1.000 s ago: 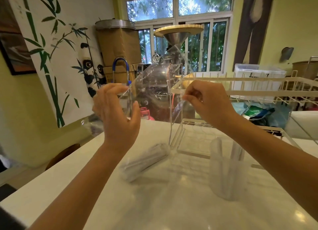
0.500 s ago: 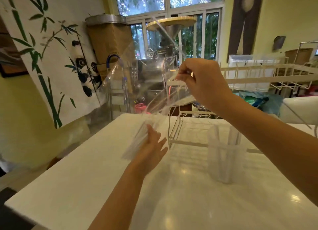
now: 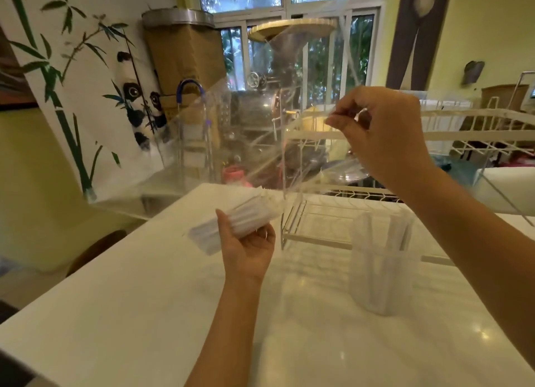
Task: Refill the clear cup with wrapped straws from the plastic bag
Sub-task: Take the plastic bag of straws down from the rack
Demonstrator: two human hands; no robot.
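1. Left hand (image 3: 249,246), low over the counter, palm up, fingers curled round a bundle of wrapped straws (image 3: 231,223). The bundle lies tilted across the palm, near end sticking out to the left past the thumb, far end pointing up & right.
2. Right hand (image 3: 382,135) is raised well above the left, thumb & fingers pinched on an edge of the clear plastic bag (image 3: 260,120). The film hangs stretched from that pinch down toward the straw bundle; can't tell exactly where the bag ends, it's see-through and blurred.
3. So the straws sit in the left hand, below and to the left of the right hand, w/ the bag film between the two.
4. Clear cup (image 3: 382,266) stands upright on the white counter (image 3: 144,314), right of the left hand and under the right forearm, touching neither. A few wrapped straws stand inside it, leaning.
5. Just behind the cup: a white wire rack (image 3: 318,213) on the counter, its upper shelf running off to the right behind the right hand.
6. Further back, seen through the bag: a metal machine w/ a round wooden top (image 3: 292,29), and a pink item (image 3: 234,175) at the counter's far edge.
7. Left wall: panda & bamboo hanging (image 3: 86,83). Windows w/ green foliage at the rear.
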